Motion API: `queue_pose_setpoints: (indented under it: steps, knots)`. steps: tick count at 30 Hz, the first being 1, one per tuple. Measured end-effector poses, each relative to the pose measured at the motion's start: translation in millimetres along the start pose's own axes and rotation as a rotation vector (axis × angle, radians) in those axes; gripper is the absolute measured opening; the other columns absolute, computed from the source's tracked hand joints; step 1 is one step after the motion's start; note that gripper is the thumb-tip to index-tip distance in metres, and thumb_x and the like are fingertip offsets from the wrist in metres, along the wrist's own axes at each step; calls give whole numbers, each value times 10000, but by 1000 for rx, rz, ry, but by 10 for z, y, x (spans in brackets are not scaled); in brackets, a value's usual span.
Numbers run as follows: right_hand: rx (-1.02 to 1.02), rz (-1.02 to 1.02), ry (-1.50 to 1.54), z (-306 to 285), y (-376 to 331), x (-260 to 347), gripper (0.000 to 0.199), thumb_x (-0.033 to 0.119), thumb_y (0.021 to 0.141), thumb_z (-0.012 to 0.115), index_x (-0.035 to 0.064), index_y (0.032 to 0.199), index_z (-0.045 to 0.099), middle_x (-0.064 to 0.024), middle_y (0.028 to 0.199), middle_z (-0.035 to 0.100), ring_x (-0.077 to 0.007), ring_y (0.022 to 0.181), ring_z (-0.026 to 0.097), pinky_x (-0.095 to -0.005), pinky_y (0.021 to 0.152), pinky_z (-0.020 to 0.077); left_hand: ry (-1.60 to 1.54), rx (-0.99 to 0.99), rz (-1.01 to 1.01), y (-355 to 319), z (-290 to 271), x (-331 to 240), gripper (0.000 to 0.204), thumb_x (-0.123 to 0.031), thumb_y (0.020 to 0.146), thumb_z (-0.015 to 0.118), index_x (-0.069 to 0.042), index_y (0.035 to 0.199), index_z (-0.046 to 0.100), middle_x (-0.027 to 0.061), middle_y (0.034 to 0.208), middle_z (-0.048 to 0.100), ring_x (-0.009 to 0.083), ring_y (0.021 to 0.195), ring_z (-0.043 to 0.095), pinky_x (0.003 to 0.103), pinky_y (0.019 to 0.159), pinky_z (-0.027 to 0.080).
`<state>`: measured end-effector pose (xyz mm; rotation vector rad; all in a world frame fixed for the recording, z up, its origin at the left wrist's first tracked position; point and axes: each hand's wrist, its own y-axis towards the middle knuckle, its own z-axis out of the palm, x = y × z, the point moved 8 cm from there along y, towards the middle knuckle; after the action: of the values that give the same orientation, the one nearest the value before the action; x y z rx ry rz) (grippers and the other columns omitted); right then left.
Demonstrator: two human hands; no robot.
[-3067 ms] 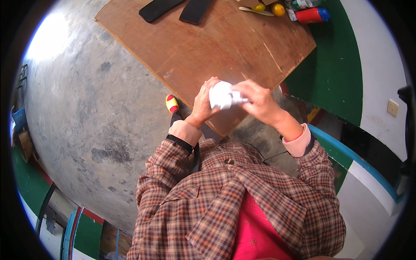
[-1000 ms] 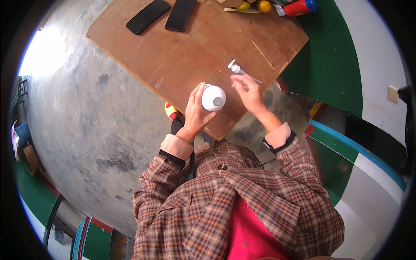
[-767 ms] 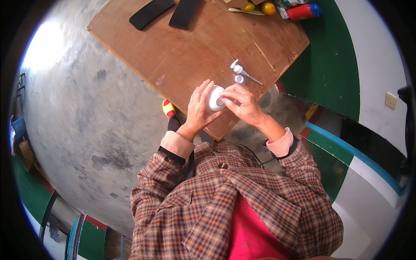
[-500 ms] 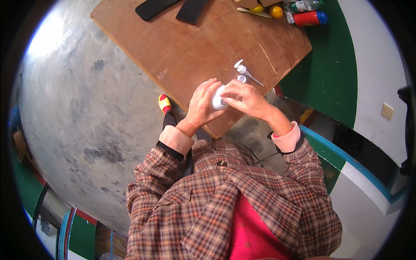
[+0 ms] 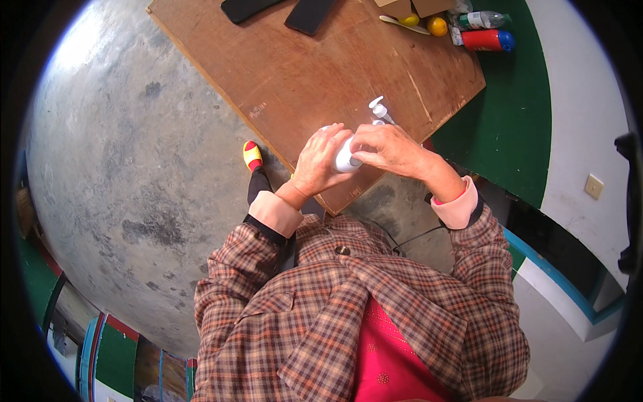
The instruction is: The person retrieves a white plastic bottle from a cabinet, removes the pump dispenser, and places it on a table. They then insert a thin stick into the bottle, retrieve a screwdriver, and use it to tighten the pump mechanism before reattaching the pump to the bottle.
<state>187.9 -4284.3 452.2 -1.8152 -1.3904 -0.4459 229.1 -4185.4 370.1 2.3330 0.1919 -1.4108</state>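
My left hand [image 5: 318,162] is wrapped around a white bottle [image 5: 343,159], held above the near corner of the table. At the bottle's right side, the bent thumb and fingers of my right hand [image 5: 392,151] pinch against it, beside a small greyish patch. The fingertips partly cover that patch, so its nature is unclear. Just beyond my right hand a white pump dispenser top [image 5: 380,109] lies on the wood, its lower tube mostly hidden by the hand. A small white piece [image 5: 378,122] peeks out next to it.
The brown wooden table [image 5: 301,80] carries two black flat objects [image 5: 310,15] at its far side. A cardboard box [image 5: 429,7], an orange fruit [image 5: 437,26], a clear plastic bottle [image 5: 483,19] and a red bottle with a blue cap [image 5: 485,40] lie far right.
Both hands and the bottle have shifted slightly right in view. My right hand now covers more of the pump's tube and the small white piece. The whole view has moved a little.
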Motion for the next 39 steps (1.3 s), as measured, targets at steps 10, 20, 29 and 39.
queue_pose_setpoints:
  steps: [10,20,29,39]
  knots:
    - [50,-18,-90,-15,56,49,117,148,831,663,57,897,629,-122,895,647,-331,869,648,-433,739,506,-49,4,-35,-10,5,30,775,-264,667,852,-79,1332,499,194,1344,541,377,1269,514,480,1076,409]
    - [180,-17,-63,-10,176,28,180,150,797,705,40,918,630,-151,878,644,-350,856,639,-438,754,501,-37,3,-31,-6,10,23,769,-266,666,848,-68,1323,501,192,1349,540,371,1258,523,480,1066,419]
    - [447,65,87,144,309,-199,265,202,791,718,-16,911,628,-184,872,664,-333,840,646,-417,755,500,-52,46,-8,7,3,11,814,-264,655,849,-78,1360,486,183,1347,540,364,1251,529,472,1051,435]
    - [339,8,103,66,192,-134,236,212,868,655,-1,943,582,-185,870,631,-350,846,618,-433,739,476,-42,69,-13,18,-7,27,818,-273,644,851,-85,1355,491,180,1344,540,361,1255,527,473,1051,432]
